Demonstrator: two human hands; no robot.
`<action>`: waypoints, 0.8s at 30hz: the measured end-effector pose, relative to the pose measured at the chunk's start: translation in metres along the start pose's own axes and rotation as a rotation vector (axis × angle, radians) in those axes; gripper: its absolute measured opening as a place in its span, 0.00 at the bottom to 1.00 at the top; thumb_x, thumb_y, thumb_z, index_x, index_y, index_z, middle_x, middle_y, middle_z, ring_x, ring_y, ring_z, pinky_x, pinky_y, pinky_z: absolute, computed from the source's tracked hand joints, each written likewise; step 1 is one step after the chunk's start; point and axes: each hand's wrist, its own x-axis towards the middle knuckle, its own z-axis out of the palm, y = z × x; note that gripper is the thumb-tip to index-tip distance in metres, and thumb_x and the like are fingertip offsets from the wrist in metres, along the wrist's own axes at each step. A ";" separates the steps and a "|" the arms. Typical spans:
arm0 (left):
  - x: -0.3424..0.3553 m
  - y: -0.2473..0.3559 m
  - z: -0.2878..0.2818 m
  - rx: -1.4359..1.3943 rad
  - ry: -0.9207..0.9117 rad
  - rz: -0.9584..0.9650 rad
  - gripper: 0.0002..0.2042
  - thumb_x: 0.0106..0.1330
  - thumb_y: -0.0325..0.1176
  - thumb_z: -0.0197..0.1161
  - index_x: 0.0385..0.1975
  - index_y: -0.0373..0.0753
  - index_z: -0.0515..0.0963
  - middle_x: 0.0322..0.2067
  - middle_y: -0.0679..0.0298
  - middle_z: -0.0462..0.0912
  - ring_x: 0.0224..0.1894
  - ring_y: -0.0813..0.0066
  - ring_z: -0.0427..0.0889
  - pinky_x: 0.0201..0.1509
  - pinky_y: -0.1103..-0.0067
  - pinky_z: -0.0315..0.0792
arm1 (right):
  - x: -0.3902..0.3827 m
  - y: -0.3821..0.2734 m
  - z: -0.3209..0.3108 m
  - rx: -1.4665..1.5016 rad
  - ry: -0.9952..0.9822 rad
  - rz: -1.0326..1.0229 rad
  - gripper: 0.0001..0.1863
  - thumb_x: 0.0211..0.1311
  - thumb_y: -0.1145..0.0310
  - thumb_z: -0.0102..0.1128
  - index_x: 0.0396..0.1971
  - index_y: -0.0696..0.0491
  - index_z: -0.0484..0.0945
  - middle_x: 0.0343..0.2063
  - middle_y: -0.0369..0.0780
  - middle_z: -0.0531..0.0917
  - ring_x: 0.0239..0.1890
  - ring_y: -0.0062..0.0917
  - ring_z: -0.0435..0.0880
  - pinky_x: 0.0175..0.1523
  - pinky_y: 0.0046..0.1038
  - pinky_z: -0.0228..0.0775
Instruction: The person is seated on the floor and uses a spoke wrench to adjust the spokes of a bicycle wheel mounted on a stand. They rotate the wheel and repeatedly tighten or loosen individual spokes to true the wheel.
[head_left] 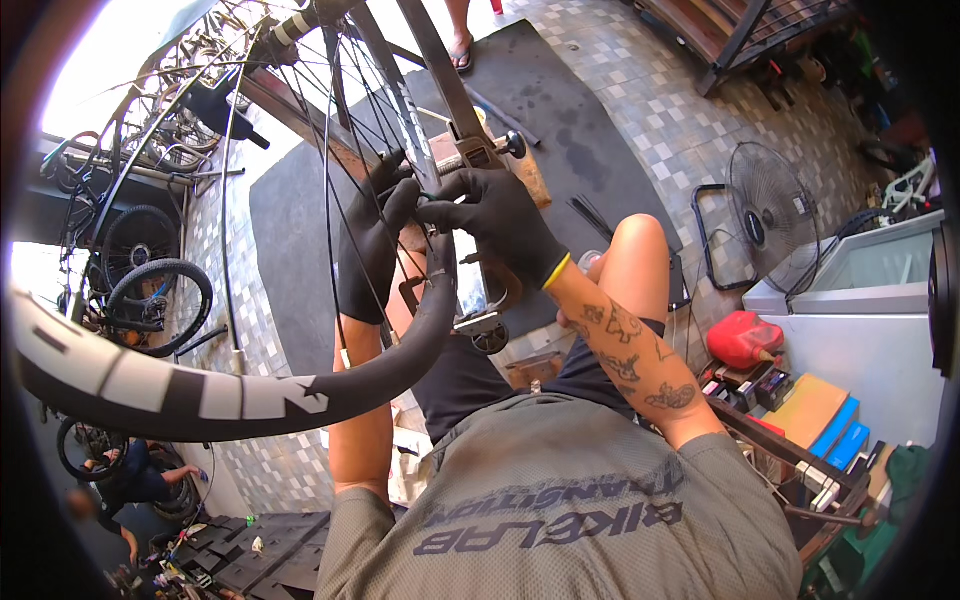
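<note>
At the black wheel rim [425,325], fingertips of the gloved left hand [368,250] and gloved right hand [505,220] are brought close together; what is grasped cannot be told.

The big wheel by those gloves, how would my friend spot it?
Start at the grey shirt at the bottom. Just above it, the black-gloved left hand and right hand are on the big wheel, which sweeps out leftward. Unlike the smaller-looking wheels at far left, it has huge white markings on black.
</note>
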 end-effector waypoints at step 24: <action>-0.002 -0.023 -0.022 0.127 -0.091 -0.105 0.16 0.76 0.38 0.65 0.51 0.29 0.83 0.37 0.65 0.86 0.41 0.80 0.82 0.46 0.78 0.76 | -0.036 -0.032 0.027 -0.465 0.173 -0.202 0.13 0.56 0.65 0.78 0.37 0.55 0.86 0.31 0.44 0.89 0.33 0.35 0.91 0.41 0.33 0.81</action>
